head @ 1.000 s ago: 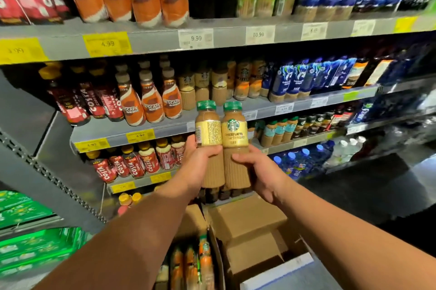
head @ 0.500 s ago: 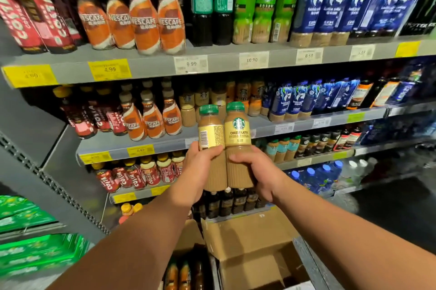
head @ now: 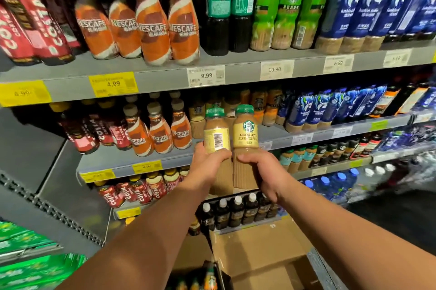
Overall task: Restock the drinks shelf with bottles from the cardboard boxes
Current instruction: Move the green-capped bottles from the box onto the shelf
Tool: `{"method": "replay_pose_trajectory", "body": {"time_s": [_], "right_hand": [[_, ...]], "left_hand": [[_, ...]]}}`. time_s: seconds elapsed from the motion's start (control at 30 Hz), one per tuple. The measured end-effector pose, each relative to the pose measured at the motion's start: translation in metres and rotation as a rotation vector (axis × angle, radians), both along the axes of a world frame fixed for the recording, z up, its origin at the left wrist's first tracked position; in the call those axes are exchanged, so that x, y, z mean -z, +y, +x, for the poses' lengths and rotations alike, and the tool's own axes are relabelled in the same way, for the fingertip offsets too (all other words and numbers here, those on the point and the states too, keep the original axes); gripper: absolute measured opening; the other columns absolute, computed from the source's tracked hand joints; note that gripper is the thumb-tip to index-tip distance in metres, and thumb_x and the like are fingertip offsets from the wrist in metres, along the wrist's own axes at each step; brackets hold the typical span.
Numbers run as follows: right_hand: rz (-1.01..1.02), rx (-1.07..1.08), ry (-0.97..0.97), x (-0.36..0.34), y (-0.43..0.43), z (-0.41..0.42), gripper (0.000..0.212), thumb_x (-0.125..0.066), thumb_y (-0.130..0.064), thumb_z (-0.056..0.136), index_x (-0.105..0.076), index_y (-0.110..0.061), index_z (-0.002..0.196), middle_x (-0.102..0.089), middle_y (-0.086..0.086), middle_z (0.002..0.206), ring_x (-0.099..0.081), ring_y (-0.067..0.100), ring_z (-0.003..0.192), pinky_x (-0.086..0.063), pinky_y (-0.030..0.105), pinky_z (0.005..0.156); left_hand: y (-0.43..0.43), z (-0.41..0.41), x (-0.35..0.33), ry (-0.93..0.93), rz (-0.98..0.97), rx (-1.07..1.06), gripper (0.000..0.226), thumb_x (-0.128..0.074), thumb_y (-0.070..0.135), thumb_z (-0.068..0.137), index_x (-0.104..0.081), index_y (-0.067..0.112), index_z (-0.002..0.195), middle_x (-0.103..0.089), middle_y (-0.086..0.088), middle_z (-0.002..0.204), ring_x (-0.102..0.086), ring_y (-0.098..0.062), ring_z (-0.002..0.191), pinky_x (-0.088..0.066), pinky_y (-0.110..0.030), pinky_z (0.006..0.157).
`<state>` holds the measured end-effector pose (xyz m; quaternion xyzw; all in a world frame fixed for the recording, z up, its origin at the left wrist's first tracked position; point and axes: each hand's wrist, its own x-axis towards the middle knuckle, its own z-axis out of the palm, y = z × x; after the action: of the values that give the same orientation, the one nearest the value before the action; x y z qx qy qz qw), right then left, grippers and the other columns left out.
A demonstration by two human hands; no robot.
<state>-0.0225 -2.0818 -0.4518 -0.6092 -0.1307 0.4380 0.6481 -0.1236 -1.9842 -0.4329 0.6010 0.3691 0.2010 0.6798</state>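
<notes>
Barcode bottle and cheese-latte bottle were held upright, touching, before the second shelf's front edge, above the cardboard box. Left grip and right grip were each curled round a ribbed lower body. Judged full, rigid, weighty; ribbed waist best taken.

Arms extended, left hand, right hand, both gripping

Dark floor lies right, grey side panel left.
</notes>
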Motion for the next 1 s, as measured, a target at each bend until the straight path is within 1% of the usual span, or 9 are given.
{"method": "replay_pose_trajectory", "body": {"time_s": [0.1, 0.2, 0.33, 0.4, 0.5, 0.57, 0.67, 0.87, 1.0], "right_hand": [[-0.014, -0.004, -0.013, 0.007, 0.012, 0.009, 0.058, -0.07, -0.021, 0.06, -0.063, -0.01, 0.117, -0.07, 0.016, 0.107, -0.066, 0.036, 0.1, -0.056, 0.05, 0.08], [-0.013, -0.028, -0.028, 0.012, 0.02, 0.019, 0.052, -0.07, -0.016, 0.062, -0.066, -0.011, 0.113, -0.072, 0.015, 0.103, -0.067, 0.035, 0.098, -0.055, 0.052, 0.084], [-0.016, -0.08, -0.021, 0.02, 0.033, 0.038, 0.047, -0.072, -0.015, 0.068, -0.066, -0.008, 0.114, -0.071, 0.016, 0.105, -0.068, 0.035, 0.099, -0.054, 0.053, 0.086], [-0.026, -0.129, -0.046, 0.023, 0.038, 0.047, 0.054, -0.075, -0.02, 0.062, -0.067, -0.008, 0.114, -0.071, 0.015, 0.107, -0.068, 0.032, 0.099, -0.053, 0.051, 0.089], [-0.041, -0.174, -0.103, 0.026, 0.044, 0.058, 0.046, -0.074, -0.021, 0.068, -0.067, -0.009, 0.112, -0.072, 0.007, 0.096, -0.069, 0.018, 0.079, -0.053, 0.029, 0.062], [-0.043, -0.203, -0.139, 0.029, 0.048, 0.065, 0.032, -0.069, -0.015, 0.078, -0.066, -0.006, 0.108, -0.068, 0.003, 0.084, -0.06, 0.012, 0.066, -0.042, 0.022, 0.052], [-0.035, -0.185, -0.162, 0.033, 0.057, 0.072, 0.026, -0.065, -0.008, 0.08, -0.065, -0.003, 0.106, -0.068, 0.01, 0.087, -0.059, 0.018, 0.07, -0.041, 0.027, 0.054], [-0.007, -0.167, -0.165, 0.037, 0.075, 0.085, 0.04, -0.07, -0.013, 0.073, -0.062, -0.007, 0.112, -0.071, 0.014, 0.099, -0.066, 0.027, 0.087, -0.054, 0.043, 0.075], [0.009, -0.187, -0.152, 0.036, 0.078, 0.092, 0.036, -0.066, -0.004, 0.081, -0.059, -0.008, 0.116, -0.069, 0.012, 0.104, -0.067, 0.024, 0.092, -0.053, 0.031, 0.067]], "left_hand": [[0.013, 0.008, 0.01, 0.014, -0.031, -0.013, 0.046, -0.069, 0.014, 0.082, -0.048, 0.013, 0.122, -0.062, -0.01, 0.114, -0.06, -0.026, 0.104, -0.046, -0.048, 0.097], [0.02, 0.015, 0.019, -0.03, -0.006, -0.073, 0.043, -0.072, 0.005, 0.08, -0.043, 0.014, 0.11, -0.059, -0.002, 0.099, -0.058, -0.018, 0.094, -0.048, -0.032, 0.084], [0.03, 0.035, 0.03, -0.063, 0.051, -0.191, 0.057, -0.075, -0.008, 0.071, -0.035, 0.007, 0.109, -0.054, -0.006, 0.092, -0.055, -0.021, 0.089, -0.049, -0.029, 0.077], [0.035, 0.045, 0.033, -0.036, 0.084, -0.232, 0.067, -0.083, -0.002, 0.061, -0.038, -0.001, 0.11, -0.056, -0.009, 0.091, -0.057, -0.021, 0.085, -0.052, -0.029, 0.075], [0.045, 0.06, 0.041, 0.031, 0.115, -0.265, 0.074, -0.085, 0.0, 0.059, -0.043, -0.003, 0.119, -0.06, -0.014, 0.101, -0.059, -0.027, 0.093, -0.051, -0.043, 0.085], [0.051, 0.063, 0.045, 0.07, 0.144, -0.275, 0.057, -0.078, -0.001, 0.07, -0.045, 0.006, 0.116, -0.059, -0.006, 0.094, -0.057, -0.021, 0.086, -0.048, -0.032, 0.072], [0.057, 0.062, 0.048, 0.07, 0.204, -0.234, 0.035, -0.069, 0.001, 0.078, -0.053, 0.006, 0.109, -0.061, -0.008, 0.09, -0.059, -0.023, 0.083, -0.043, -0.023, 0.06], [0.063, 0.067, 0.05, 0.073, 0.405, -0.372, 0.054, -0.083, 0.013, 0.069, -0.046, 0.014, 0.107, -0.059, -0.002, 0.096, -0.056, -0.011, 0.078, -0.039, -0.006, 0.054], [0.066, 0.075, 0.055, 0.059, 0.382, -0.416, 0.06, -0.083, 0.015, 0.069, -0.044, 0.012, 0.114, -0.058, -0.004, 0.099, -0.056, -0.014, 0.083, -0.041, -0.011, 0.058]]}}
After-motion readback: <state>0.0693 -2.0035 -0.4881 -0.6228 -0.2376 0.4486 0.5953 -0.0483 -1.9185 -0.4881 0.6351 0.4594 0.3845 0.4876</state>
